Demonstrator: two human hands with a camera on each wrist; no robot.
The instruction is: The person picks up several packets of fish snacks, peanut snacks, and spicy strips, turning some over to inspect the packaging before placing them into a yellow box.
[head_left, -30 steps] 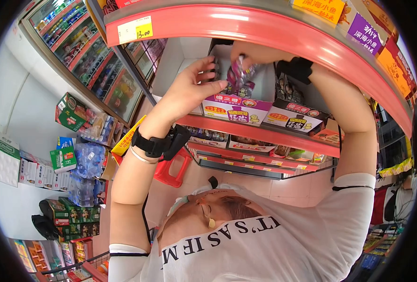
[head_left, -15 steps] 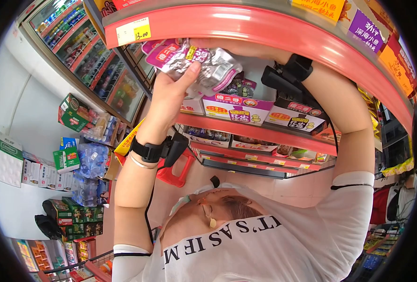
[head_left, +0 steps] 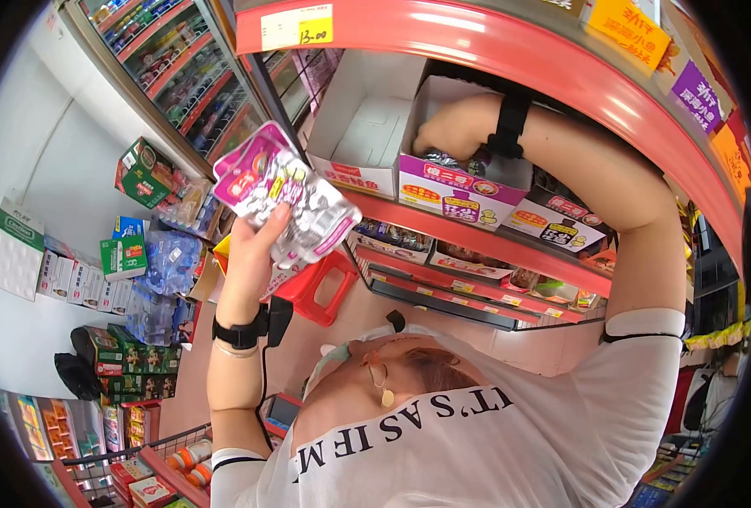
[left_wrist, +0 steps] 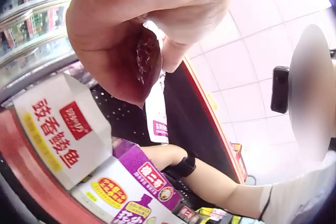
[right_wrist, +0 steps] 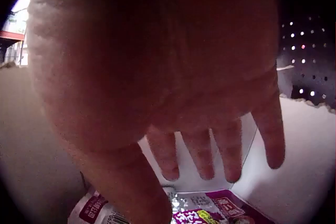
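Note:
My left hand (head_left: 258, 245) holds purple-and-silver snack pouches (head_left: 286, 196) out in front of the shelf, its thumb across their printed face. In the left wrist view the fingers bend over the pouches (left_wrist: 156, 111) and hide most of them. My right hand (head_left: 456, 127) is down inside a purple-and-white display box (head_left: 450, 196). The right wrist view shows its fingers (right_wrist: 228, 150) spread and fairly straight, close above more pouches (right_wrist: 197, 214) on the box floor. Nothing lies in that hand's grasp.
Left of that box stands an open white carton (head_left: 350, 173); a black-and-white display box (head_left: 553, 224) stands to its right. The red edge of an upper shelf (head_left: 451, 30) runs over the right arm. Below are lower shelves with goods and a red plastic stool (head_left: 320, 288).
Pouches came out of the box in the right hand and passed to the left. The left hand has since drawn them left and down, away from the shelf, while the right hand returned into the box.

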